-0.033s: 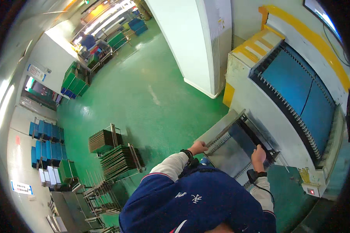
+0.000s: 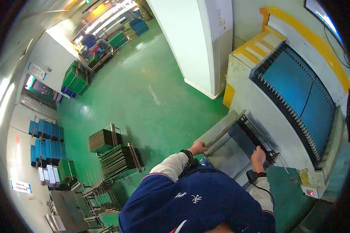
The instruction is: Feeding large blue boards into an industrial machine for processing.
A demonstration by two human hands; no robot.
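In front of me a flat, shiny grey panel (image 2: 230,156) lies across a toothed roller track at the low end of a white machine. The fingers of my left hand (image 2: 198,148) are curled at the panel's near left corner. Bent fingers of my right hand (image 2: 258,156) grip along its right side, next to a dark bar (image 2: 249,134). Beyond the grey panel, a darker blue-grey strip (image 2: 241,140) shows on the track. Both fingertips are partly hidden, and my body covers the panel's near edge.
Blue panels (image 2: 287,81) lie on the machine's raised toothed conveyor at right. A white cabinet (image 2: 186,42) stands ahead. To the left are racks of upright brown-edged boards (image 2: 120,161), metal rack frames (image 2: 99,196) and blue bins (image 2: 48,151) by the wall. A person (image 2: 88,40) sits far off.
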